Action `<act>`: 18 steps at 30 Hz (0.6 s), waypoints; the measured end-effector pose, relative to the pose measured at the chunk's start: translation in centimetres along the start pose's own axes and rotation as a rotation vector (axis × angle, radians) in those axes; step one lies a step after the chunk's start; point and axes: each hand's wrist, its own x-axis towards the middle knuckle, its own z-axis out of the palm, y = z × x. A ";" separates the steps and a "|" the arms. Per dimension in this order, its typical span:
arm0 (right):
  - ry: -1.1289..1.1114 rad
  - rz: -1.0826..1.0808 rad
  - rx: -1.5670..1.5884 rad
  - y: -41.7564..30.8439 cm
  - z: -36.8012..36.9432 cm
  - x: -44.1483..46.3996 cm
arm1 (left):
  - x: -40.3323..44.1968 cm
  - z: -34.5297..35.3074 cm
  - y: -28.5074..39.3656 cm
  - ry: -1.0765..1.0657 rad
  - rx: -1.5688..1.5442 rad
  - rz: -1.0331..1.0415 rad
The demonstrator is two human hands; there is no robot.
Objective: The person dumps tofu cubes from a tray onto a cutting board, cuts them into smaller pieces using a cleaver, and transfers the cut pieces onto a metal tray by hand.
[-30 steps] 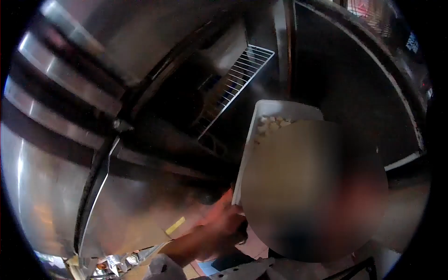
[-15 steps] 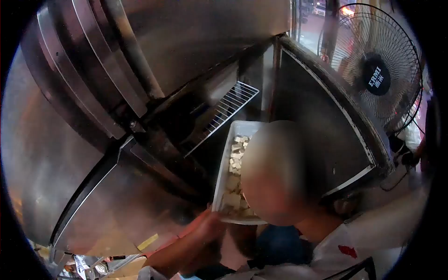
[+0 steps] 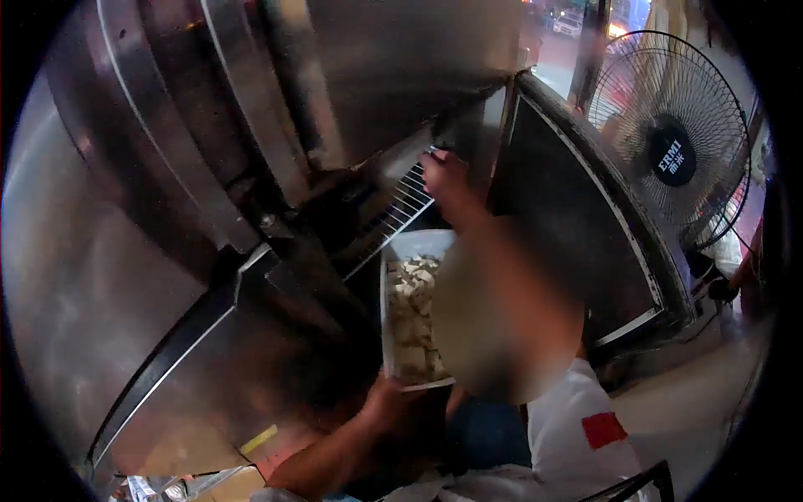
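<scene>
A white plastic tub [image 3: 386,322] of pale cubes that look like tofu [image 3: 411,289] is held in front of me, tilted slightly in the view. My left hand [image 3: 386,402] grips its near left corner. Beyond the tub, my right hand [image 3: 445,174] is closed on the far end of a white wire rack [image 3: 393,219] inside the open refrigerator. A round blurred patch covers the tub's right side and part of my right forearm.
The open refrigerator door [image 3: 577,217] stands to the right, with a black fan [image 3: 669,155] behind it. Another steel door [image 3: 167,368] is at the left. Cardboard and small items [image 3: 230,485] lie at the lower left.
My right arm has stretched forward, and its hand now shows on the wire rack. The tub has shifted slightly left, still held by my left hand.
</scene>
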 end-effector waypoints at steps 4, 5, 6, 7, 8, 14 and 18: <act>-0.192 0.456 -0.117 2.2 4.0 8.7 | 2.5 -2.2 -1.3 -0.376 -0.007 0.259; -0.206 0.426 -0.111 2.5 4.3 9.5 | 0.1 -1.0 -0.5 -0.261 0.135 0.217; -0.220 0.396 -0.108 2.8 4.4 10.2 | 0.5 -1.6 -0.8 -0.297 0.196 0.237; -0.229 0.373 -0.103 3.1 4.3 10.9 | 0.8 -2.2 -1.1 -0.333 0.257 0.259; -0.234 0.358 -0.098 3.5 4.1 11.2 | 0.5 -2.1 -0.9 -0.369 0.315 0.283; -0.270 0.279 -0.034 4.4 3.7 12.4 | -1.2 0.0 -0.4 -0.259 0.274 0.094; -0.300 0.204 0.004 5.0 3.9 12.4 | 2.2 -1.5 -3.5 -0.394 0.099 0.145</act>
